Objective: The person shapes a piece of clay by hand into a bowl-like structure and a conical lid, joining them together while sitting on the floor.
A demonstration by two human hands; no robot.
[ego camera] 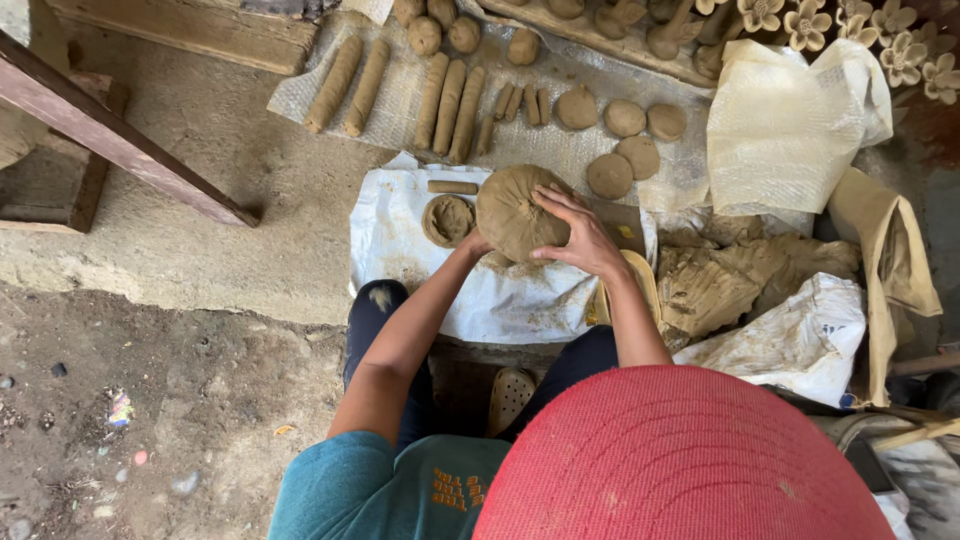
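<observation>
A: Head view. Where is the clay mound (pixel 512 212)?

B: On the white sheet (pixel 500 295), near its far edge, beside a small clay dish (pixel 447 219).

A: Hands?

B: Right hand (pixel 580 232) lies spread, fingers splayed over the mound's right side. Left hand (pixel 478 244) is mostly hidden behind the mound; cannot tell its grip.

A: Other obstructions?

B: A red hat brim (pixel 680 460) covers the near right. Clay rolls (pixel 448 105) and discs (pixel 625 118) lie beyond; clay flowers (pixel 900 45) are cut off at the top right corner.
</observation>
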